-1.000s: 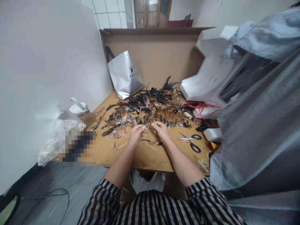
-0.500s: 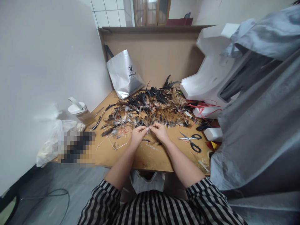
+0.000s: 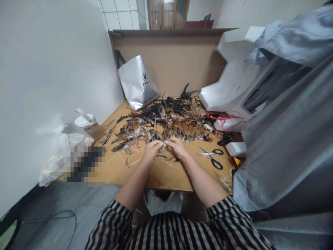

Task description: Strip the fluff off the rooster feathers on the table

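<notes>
Brown and black feathers (image 3: 182, 130) lie in a wide heap across the yellowish table. At the heap's near edge, my left hand (image 3: 153, 150) pinches something small and pale, perhaps a feather's base. My right hand (image 3: 176, 146) is closed too, its fingertips almost meeting those of the left, on something too small to name. A small whitish tuft shows between the fingertips. To the right of my hands rest scissors (image 3: 212, 153) with black handles, their blades parted.
A silver bag (image 3: 137, 83) leans against the cardboard panel (image 3: 169, 62) at the back. On the left are a lidded jug (image 3: 90, 125) and a plastic bag (image 3: 54, 159). White foam (image 3: 223, 86), red strings (image 3: 226, 121) and a grey cloth (image 3: 286, 139) are on the right.
Both hands have stayed at the near edge of the feathers, with only slight finger movement. More of the pale tuft shows between the fingertips.
</notes>
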A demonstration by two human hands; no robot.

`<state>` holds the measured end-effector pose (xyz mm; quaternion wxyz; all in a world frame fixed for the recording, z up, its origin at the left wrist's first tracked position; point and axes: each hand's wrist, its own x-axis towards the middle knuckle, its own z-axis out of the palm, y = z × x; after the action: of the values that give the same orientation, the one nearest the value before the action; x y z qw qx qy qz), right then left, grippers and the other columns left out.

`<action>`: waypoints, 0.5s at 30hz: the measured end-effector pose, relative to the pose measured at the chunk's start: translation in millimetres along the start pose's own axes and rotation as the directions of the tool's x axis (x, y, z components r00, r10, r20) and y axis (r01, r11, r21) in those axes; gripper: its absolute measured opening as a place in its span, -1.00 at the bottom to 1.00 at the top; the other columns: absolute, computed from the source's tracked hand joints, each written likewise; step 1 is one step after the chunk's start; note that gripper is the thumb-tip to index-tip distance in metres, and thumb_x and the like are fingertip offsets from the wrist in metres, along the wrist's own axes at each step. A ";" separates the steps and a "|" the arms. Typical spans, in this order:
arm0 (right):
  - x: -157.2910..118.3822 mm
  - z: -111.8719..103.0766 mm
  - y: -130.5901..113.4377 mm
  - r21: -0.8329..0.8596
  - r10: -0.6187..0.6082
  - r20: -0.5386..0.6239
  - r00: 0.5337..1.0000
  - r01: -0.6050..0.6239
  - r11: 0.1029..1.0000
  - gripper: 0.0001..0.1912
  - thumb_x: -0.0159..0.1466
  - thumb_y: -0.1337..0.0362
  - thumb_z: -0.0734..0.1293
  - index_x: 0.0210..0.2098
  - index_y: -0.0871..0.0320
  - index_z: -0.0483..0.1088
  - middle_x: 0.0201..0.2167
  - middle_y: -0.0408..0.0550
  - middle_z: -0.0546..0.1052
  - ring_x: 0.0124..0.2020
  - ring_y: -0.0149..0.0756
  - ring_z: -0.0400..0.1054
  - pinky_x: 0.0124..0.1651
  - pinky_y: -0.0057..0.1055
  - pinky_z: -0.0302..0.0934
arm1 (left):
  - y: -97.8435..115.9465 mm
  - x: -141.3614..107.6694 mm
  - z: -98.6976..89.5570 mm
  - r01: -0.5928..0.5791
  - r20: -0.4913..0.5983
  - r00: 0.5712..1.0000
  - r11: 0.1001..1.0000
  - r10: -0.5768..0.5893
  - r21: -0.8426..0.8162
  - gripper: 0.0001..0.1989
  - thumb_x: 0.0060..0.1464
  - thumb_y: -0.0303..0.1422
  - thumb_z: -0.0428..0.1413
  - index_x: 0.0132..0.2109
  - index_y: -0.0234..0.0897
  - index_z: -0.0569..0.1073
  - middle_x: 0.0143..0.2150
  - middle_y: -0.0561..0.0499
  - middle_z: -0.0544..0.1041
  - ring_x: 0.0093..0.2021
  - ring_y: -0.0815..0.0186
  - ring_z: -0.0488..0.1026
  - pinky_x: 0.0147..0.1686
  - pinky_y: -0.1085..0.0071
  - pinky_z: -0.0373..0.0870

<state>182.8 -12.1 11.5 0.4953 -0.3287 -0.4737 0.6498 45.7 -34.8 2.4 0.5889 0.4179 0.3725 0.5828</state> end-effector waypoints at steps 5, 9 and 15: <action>-3.4 9.3 -3.6 -0.136 -0.069 -0.151 0.986 0.048 0.990 -0.69 -0.12 0.11 0.43 -0.49 0.18 0.35 -0.66 -0.24 0.34 -0.65 -0.52 0.08 -0.57 -0.52 -0.08 | -1.1 2.6 -0.2 -0.106 -0.190 0.971 0.975 0.144 0.194 -0.76 -0.19 -0.25 0.20 -0.39 -0.36 0.49 -0.65 0.10 0.36 -0.63 0.51 0.21 -0.57 0.54 0.13; -7.7 15.9 -7.9 -0.237 -0.154 -0.187 0.970 0.108 0.966 -0.67 -0.13 0.09 0.42 -0.57 0.18 0.28 -0.68 -0.27 0.27 -0.63 -0.52 0.04 -0.54 -0.52 -0.06 | 1.5 0.3 3.1 -0.135 -0.187 0.964 0.956 0.187 0.261 -0.76 -0.22 -0.26 0.20 -0.40 -0.35 0.50 -0.60 0.09 0.40 -0.59 0.48 0.24 -0.53 0.51 0.17; -4.3 9.5 -3.4 -0.150 -0.101 -0.131 0.986 0.081 0.985 -0.67 -0.13 0.10 0.43 -0.60 0.19 0.26 -0.69 -0.28 0.27 -0.64 -0.53 0.05 -0.53 -0.52 -0.04 | 3.5 -1.1 4.9 -0.080 -0.140 0.985 0.985 0.101 0.152 -0.79 -0.24 -0.31 0.23 -0.43 -0.36 0.47 -0.64 0.11 0.36 -0.61 0.52 0.22 -0.54 0.54 0.13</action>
<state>176.7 -18.7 17.7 0.5310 -0.3858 -0.4985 0.5663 48.9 -36.3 7.4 0.5005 0.4325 0.4371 0.6094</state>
